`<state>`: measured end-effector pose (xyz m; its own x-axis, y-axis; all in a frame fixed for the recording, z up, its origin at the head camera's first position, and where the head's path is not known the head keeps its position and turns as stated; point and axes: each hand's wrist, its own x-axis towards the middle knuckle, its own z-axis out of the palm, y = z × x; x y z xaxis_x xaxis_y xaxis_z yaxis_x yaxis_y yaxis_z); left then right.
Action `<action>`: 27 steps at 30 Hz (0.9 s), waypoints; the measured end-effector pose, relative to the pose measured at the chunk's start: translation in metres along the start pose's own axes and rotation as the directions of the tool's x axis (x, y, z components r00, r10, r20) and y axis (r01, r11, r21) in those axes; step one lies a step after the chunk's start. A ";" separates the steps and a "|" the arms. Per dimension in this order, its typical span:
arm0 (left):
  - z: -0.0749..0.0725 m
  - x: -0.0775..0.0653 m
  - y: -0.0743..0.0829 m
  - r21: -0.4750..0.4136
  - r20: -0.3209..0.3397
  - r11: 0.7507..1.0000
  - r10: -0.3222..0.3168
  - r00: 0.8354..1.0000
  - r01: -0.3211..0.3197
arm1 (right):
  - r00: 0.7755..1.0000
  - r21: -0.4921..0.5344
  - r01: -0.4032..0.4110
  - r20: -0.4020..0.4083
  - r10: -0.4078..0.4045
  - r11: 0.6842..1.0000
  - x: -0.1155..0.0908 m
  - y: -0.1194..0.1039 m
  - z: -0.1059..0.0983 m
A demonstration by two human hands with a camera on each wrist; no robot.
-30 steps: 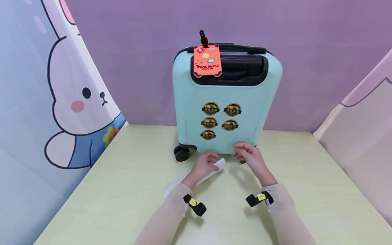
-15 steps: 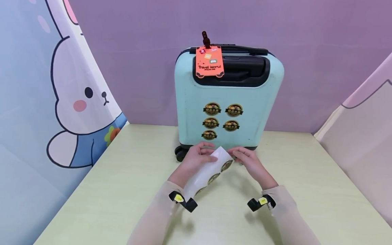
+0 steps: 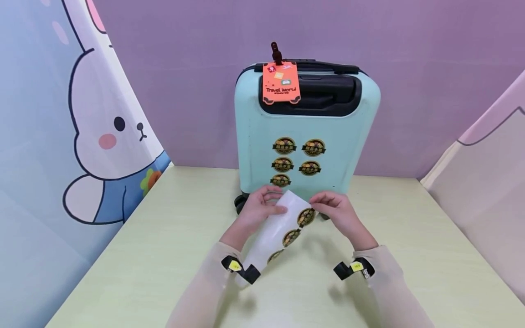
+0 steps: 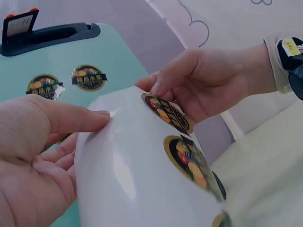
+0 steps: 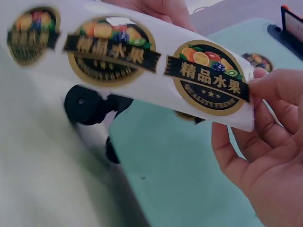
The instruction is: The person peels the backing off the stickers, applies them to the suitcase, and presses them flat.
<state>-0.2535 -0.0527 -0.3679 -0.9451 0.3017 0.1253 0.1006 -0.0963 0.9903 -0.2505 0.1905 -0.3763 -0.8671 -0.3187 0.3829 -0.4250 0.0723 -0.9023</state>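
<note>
A white sticker sheet (image 3: pixel 270 234) slants between both hands, in front of the suitcase's lower part. Round black-and-gold fruit stickers (image 5: pixel 210 78) run along its right edge. My left hand (image 3: pixel 258 207) pinches the sheet near its top, thumb on the face, fingers behind. With thumb and fingertips, my right hand (image 3: pixel 336 212) pinches the upper right corner, at the edge of the topmost sticker; in the right wrist view that sticker still lies on the sheet. The mint-green suitcase (image 3: pixel 254 132) stands upright behind, with several matching stickers (image 3: pixel 313 147) stuck on its front.
An orange luggage tag (image 3: pixel 281 83) hangs from the suitcase's top handle. Black wheels (image 5: pixel 83 104) sit under the suitcase. The pale table (image 3: pixel 410 255) spreads around it, with a purple cloth wall (image 3: pixel 184 91) behind and a rabbit-print cloth (image 3: pixel 106 105) at the left.
The sheet has been raised from low near the table and turned, bringing its stickers into view. My left hand moved up and left; my right hand came to the sheet's corner and pinches it.
</note>
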 end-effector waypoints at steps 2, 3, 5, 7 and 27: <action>-0.001 0.000 0.003 -0.002 0.026 1.000 0.025 0.999 -0.025 | 1.000 -0.015 0.006 -0.005 -0.006 1.000 0.001 -0.006 0.000; -0.001 0.000 0.005 -0.004 0.044 0.999 0.039 0.998 -0.039 | 1.000 -0.021 0.013 -0.003 -0.013 1.000 0.002 -0.009 -0.001; -0.002 0.000 0.009 0.000 0.080 0.997 0.071 0.994 -0.071 | 0.999 -0.029 0.035 0.008 -0.034 0.999 0.004 -0.015 -0.002; -0.003 0.000 0.012 0.003 0.114 0.995 0.098 0.989 -0.099 | 0.998 -0.040 0.058 0.023 -0.057 0.998 0.007 -0.020 -0.004; 0.009 0.008 0.039 0.219 0.181 0.930 0.259 0.949 -0.295 | 0.939 -0.401 0.327 0.239 -0.247 0.856 0.036 -0.065 -0.003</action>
<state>-0.2540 -0.0452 -0.3274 -0.8145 0.4331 0.3861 0.4406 0.0287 0.8972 -0.2551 0.1773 -0.3032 -0.6473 -0.5431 0.5349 -0.7514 0.3366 -0.5675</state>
